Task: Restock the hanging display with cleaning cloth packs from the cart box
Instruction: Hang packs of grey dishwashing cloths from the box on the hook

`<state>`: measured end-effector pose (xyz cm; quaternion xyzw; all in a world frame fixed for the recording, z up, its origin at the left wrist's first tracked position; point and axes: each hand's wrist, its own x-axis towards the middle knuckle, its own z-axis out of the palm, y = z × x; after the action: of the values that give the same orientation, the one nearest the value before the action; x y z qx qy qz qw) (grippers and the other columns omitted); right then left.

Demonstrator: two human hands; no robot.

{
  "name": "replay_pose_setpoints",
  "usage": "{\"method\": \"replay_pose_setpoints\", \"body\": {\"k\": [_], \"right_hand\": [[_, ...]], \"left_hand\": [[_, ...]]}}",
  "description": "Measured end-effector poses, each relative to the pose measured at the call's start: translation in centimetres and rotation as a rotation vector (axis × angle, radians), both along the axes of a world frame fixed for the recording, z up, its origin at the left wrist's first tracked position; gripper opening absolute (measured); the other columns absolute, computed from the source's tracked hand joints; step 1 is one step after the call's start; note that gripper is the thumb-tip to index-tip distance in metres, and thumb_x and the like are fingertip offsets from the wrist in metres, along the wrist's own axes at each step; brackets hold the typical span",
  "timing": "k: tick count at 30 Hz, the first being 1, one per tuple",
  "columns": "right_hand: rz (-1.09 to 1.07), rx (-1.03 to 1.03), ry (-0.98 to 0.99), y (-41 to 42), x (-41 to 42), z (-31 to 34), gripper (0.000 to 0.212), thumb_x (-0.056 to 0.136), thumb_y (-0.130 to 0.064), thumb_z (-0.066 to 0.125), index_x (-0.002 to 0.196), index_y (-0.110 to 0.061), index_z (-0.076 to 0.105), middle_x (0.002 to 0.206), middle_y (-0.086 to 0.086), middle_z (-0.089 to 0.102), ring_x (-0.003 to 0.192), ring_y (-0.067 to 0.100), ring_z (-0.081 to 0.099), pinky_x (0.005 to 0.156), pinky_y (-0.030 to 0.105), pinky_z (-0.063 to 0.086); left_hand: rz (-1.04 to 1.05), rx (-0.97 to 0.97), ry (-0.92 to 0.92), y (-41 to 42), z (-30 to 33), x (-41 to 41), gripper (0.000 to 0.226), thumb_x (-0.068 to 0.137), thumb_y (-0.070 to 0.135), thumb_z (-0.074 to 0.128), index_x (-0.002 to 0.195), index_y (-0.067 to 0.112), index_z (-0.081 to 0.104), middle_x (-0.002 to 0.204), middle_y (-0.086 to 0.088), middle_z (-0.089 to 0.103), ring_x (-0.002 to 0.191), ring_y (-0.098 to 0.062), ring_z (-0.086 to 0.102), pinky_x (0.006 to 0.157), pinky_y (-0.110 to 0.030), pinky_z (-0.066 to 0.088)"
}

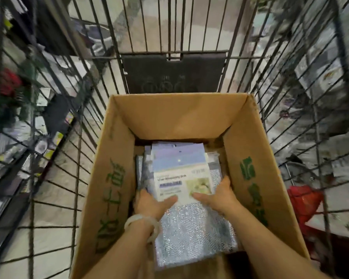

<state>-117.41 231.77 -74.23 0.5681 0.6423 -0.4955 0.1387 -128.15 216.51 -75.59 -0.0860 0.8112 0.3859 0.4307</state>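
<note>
An open cardboard box (117,178) with green lettering sits inside a wire cart (73,109). At its bottom lies a stack of cleaning cloth packs (179,170), silvery cloth with pale blue and white label cards. My left hand (151,204), with a white bracelet on the wrist, grips the stack's left edge, thumb on the top card. My right hand (220,196) grips the right edge the same way. Both forearms reach down into the box. The hanging display is out of view.
The cart's wire sides rise close around the box on the left, right and far end. Shelves of small goods (28,127) show through the left bars. A red bag (304,200) lies outside the cart at right.
</note>
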Motion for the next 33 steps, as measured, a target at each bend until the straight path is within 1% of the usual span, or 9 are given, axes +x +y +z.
{"method": "replay_pose_setpoints", "body": {"k": [5, 9, 11, 20, 22, 24, 26, 29, 33], "right_hand": [[-0.024, 0.011, -0.044, -0.5, -0.5, 0.2, 0.122, 0.049, -0.041, 0.09, 0.142, -0.003, 0.021, 0.145, 0.017, 0.038, 0.132, 0.032, 0.039, 0.107, 0.044, 0.037], [-0.148, -0.087, 0.037, -1.5, -0.6, 1.3, 0.079, 0.047, -0.025, 0.093, 0.11, -0.006, 0.049, 0.113, 0.011, 0.065, 0.101, 0.028, 0.064, 0.089, 0.047, 0.053], [-0.203, -0.107, 0.086, -1.8, -0.3, 2.1, 0.075, 0.045, -0.019, 0.094, 0.106, -0.006, 0.053, 0.107, 0.01, 0.068, 0.095, 0.028, 0.066, 0.086, 0.048, 0.054], [-0.244, 0.008, 0.275, -3.0, 1.7, 12.0, 0.088, 0.044, -0.02, 0.093, 0.117, -0.008, 0.046, 0.109, 0.008, 0.066, 0.1, 0.028, 0.064, 0.09, 0.05, 0.051], [-0.265, 0.016, 0.368, -3.4, 2.5, 14.6, 0.085, 0.047, -0.014, 0.093, 0.12, -0.006, 0.049, 0.109, 0.01, 0.068, 0.099, 0.028, 0.066, 0.088, 0.047, 0.053], [-0.283, 0.042, 0.446, -4.0, 3.6, 17.5, 0.072, 0.051, -0.009, 0.09, 0.114, -0.009, 0.056, 0.102, 0.006, 0.073, 0.089, 0.019, 0.07, 0.073, 0.03, 0.057], [-0.326, 0.043, 0.549, -5.1, 4.8, 20.4, 0.063, 0.055, -0.002, 0.087, 0.11, -0.013, 0.059, 0.096, 0.001, 0.075, 0.081, 0.01, 0.072, 0.06, 0.015, 0.053], [-0.4, 0.086, 0.641, -7.9, 6.4, 24.9, 0.068, 0.055, -0.001, 0.086, 0.113, -0.018, 0.054, 0.101, 0.005, 0.073, 0.088, 0.017, 0.071, 0.068, 0.024, 0.056], [-0.475, 0.255, 0.771, -13.7, 9.3, 31.5, 0.068, 0.056, -0.003, 0.086, 0.113, -0.02, 0.052, 0.108, -0.002, 0.067, 0.086, 0.011, 0.069, 0.068, 0.021, 0.053]], "left_hand": [[0.143, 0.036, -0.023, 0.2, 0.1, -0.7, 0.09, 0.055, 0.011, 0.089, 0.126, -0.003, 0.035, 0.116, -0.018, 0.061, 0.102, -0.032, 0.062, 0.089, -0.049, 0.051], [0.13, -0.014, -0.026, -0.8, 1.9, -1.7, 0.089, 0.052, 0.015, 0.09, 0.122, 0.001, 0.037, 0.109, -0.014, 0.064, 0.098, -0.032, 0.063, 0.09, -0.051, 0.05], [0.128, -0.007, -0.046, -1.1, 2.9, -1.6, 0.09, 0.053, 0.015, 0.09, 0.124, 0.002, 0.036, 0.104, -0.01, 0.064, 0.099, -0.032, 0.063, 0.091, -0.053, 0.049], [0.213, 0.199, 0.015, -1.8, 12.7, 0.3, 0.095, 0.054, 0.003, 0.088, 0.13, 0.005, 0.031, 0.099, -0.008, 0.066, 0.095, -0.029, 0.065, 0.089, -0.054, 0.05], [0.149, 0.263, 0.033, -2.3, 15.6, 0.3, 0.093, 0.053, 0.008, 0.089, 0.132, 0.006, 0.038, 0.103, -0.009, 0.07, 0.097, -0.028, 0.066, 0.091, -0.053, 0.05], [0.061, 0.373, 0.024, -3.0, 18.7, 0.4, 0.072, 0.055, 0.014, 0.088, 0.119, 0.01, 0.056, 0.1, -0.008, 0.073, 0.094, -0.026, 0.069, 0.091, -0.052, 0.05], [0.044, 0.483, 0.026, -3.8, 21.9, 0.4, 0.076, 0.052, 0.02, 0.088, 0.12, 0.011, 0.056, 0.106, -0.01, 0.071, 0.098, -0.028, 0.068, 0.094, -0.052, 0.049], [-0.007, 0.612, 0.072, -5.5, 26.7, 1.1, 0.099, 0.042, 0.035, 0.087, 0.13, 0.014, 0.046, 0.114, -0.009, 0.068, 0.106, -0.028, 0.064, 0.099, -0.053, 0.044], [-0.163, 0.74, 0.153, -9.2, 33.0, 2.7, 0.095, 0.042, 0.045, 0.084, 0.127, 0.02, 0.049, 0.11, -0.002, 0.07, 0.102, -0.025, 0.065, 0.096, -0.055, 0.045]]}}
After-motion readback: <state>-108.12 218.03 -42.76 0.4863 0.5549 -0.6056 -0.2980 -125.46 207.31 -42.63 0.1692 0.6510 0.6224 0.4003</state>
